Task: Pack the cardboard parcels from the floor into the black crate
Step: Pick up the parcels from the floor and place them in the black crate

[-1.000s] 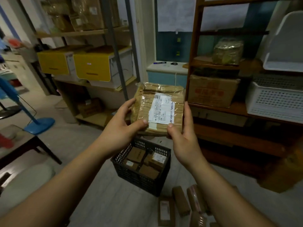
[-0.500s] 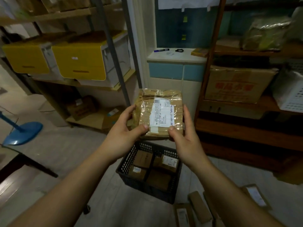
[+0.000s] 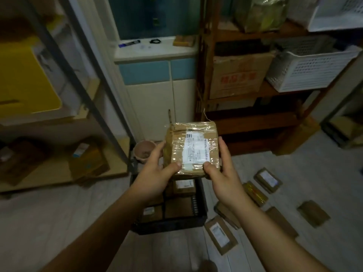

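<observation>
I hold a taped cardboard parcel with a white label between both hands, above the black crate. My left hand grips its left edge, thumb on top. My right hand grips its right edge the same way. The crate stands on the floor below my hands and holds several small parcels. More parcels lie on the floor to its right: a labelled one, a flat brown one, another labelled one.
A wooden shelf unit with a cardboard box and a white basket stands at the right. At the left a metal rack carries yellow bins. A clay pot sits behind the crate.
The view has tilted down toward the floor and crate. The parcel has come lower with both hands, now hanging directly over the crate. Both grips are unchanged.
</observation>
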Tool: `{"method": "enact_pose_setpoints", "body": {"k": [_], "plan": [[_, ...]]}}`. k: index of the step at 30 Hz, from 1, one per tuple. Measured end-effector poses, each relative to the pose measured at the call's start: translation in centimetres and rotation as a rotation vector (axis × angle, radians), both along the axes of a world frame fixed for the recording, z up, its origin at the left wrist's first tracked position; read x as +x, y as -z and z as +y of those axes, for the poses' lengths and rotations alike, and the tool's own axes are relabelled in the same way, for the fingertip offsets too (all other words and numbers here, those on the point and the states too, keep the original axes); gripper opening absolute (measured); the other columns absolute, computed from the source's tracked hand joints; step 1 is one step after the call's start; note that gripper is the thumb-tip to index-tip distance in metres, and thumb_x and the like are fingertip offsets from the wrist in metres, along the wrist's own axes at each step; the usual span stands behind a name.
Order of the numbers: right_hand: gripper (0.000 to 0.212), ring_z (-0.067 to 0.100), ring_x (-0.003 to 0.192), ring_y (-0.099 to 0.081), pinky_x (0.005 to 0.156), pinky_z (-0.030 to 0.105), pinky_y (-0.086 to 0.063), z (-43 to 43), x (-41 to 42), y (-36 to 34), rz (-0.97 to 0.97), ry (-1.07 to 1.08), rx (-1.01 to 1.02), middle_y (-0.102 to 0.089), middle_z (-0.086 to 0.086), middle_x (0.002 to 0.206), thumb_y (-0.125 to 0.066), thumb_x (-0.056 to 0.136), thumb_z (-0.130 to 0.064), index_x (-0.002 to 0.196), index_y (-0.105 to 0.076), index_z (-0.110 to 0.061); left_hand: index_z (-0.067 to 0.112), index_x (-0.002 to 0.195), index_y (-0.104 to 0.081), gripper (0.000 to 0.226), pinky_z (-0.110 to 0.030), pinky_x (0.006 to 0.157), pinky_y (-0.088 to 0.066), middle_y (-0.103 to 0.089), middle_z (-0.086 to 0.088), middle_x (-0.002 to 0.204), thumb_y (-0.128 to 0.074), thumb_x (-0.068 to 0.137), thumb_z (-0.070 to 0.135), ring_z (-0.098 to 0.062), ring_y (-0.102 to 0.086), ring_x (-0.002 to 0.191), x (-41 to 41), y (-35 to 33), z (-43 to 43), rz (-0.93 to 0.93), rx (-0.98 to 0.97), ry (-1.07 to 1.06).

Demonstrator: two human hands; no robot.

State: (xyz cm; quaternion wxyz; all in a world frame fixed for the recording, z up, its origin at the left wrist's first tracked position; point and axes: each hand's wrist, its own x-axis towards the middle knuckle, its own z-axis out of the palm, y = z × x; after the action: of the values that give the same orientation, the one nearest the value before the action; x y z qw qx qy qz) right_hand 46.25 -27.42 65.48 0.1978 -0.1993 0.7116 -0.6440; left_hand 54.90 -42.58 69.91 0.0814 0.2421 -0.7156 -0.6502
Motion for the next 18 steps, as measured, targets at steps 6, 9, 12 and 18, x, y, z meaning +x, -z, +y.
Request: {"method": "enact_pose_setpoints", "body": {"k": [6,9,12,18], "plan": [[0.07,0.004,0.13,-0.041,0.107,0.044,-0.042,-0.2,-3.0,6.1,-0.078,0.009,0.044,-0.033,-0.018,0.147,-0.056,0.075,-0.047,0.125,-0.016,-0.076,0.039,0.134,-0.028,0.063,-0.014,0.063,-0.054,-0.053,0.025,0.1,-0.059,0.088,0.011,-0.002,-0.062,0.088,-3.6,6.9,-0.8,-0.111,0.061,0.026],[0.078,0.006,0.131,-0.041,0.106,0.045,-0.043,-1.2,-4.5,12.7,-0.094,-0.02,0.091,-0.036,-0.013,0.146,-0.055,0.074,-0.049,0.141,-0.017,-0.06,0.039,0.135,-0.032,0.061,-0.017,0.063,-0.055,-0.055,0.021,0.105,-0.062,0.086,0.017,-0.005,-0.062,0.094,-5.0,13.5,-2.0,-0.173,0.09,0.042],[0.067,-0.001,0.127,-0.043,0.103,0.036,-0.046,-2.3,-5.6,20.7,-0.129,-0.052,0.094,-0.042,-0.019,0.138,-0.059,0.086,-0.03,0.138,-0.025,-0.057,0.042,0.132,-0.032,0.061,-0.025,0.071,-0.056,-0.05,0.021,0.108,-0.063,0.085,0.018,-0.007,-0.057,0.1,-6.0,22.1,-3.3,-0.24,0.089,0.044],[0.059,0.003,0.126,-0.049,0.101,0.035,-0.047,-5.6,-6.5,41.2,-0.177,-0.145,0.185,-0.053,-0.016,0.133,-0.059,0.089,-0.024,0.138,-0.034,-0.044,0.037,0.142,-0.027,0.072,-0.02,0.067,-0.057,-0.05,0.021,0.111,-0.064,0.085,0.013,0.004,-0.054,0.087,-7.1,43.1,-6.8,-0.389,-0.034,0.112]]}}
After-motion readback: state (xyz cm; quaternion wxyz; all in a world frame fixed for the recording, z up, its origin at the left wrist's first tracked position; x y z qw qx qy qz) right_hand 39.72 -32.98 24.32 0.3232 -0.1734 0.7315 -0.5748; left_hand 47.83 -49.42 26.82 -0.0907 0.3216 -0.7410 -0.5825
